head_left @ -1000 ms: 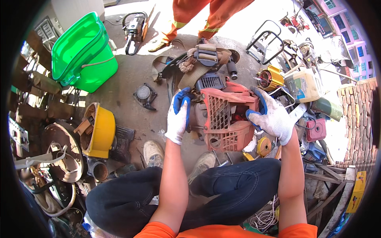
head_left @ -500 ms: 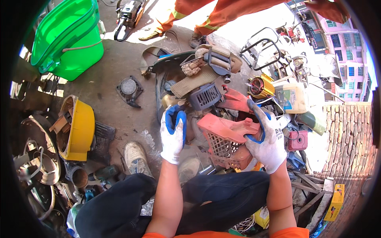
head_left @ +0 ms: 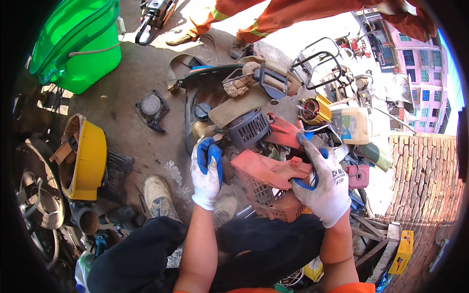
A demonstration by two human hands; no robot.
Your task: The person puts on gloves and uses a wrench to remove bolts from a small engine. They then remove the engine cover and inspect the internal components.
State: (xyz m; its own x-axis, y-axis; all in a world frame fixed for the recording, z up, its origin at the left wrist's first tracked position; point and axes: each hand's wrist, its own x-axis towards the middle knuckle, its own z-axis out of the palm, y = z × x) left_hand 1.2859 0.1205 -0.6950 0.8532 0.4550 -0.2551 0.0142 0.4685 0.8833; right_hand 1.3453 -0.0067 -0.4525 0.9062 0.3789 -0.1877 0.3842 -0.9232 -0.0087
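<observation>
My right hand (head_left: 321,183), in a white glove with blue palm and fingers, is closed on the right end of a faded red plastic engine cover (head_left: 271,168) with a lattice side. Its thumb and fingers lie over the cover's edge. My left hand (head_left: 206,171), gloved alike, is curled with thumb and fingers close together, left of the cover and apart from it. Whatever it may hold is hidden. Just beyond it lie a dark slotted housing (head_left: 248,128) and a ribbed tan strap (head_left: 238,108). A brighter red plastic piece (head_left: 284,131) sits behind the cover.
A green bucket (head_left: 90,66) stands at far left, with a yellow container (head_left: 93,161) nearer. A round starter-like part (head_left: 151,108) lies on the ground. Beyond the right hand are a yellow-cased motor part (head_left: 315,110) and a pale jug (head_left: 352,125). Someone in orange trousers (head_left: 278,22) stands ahead.
The view has shifted slightly. My right hand keeps its grip on the red cover, which sits a little lower in the picture. My left hand stays curled beside it.
</observation>
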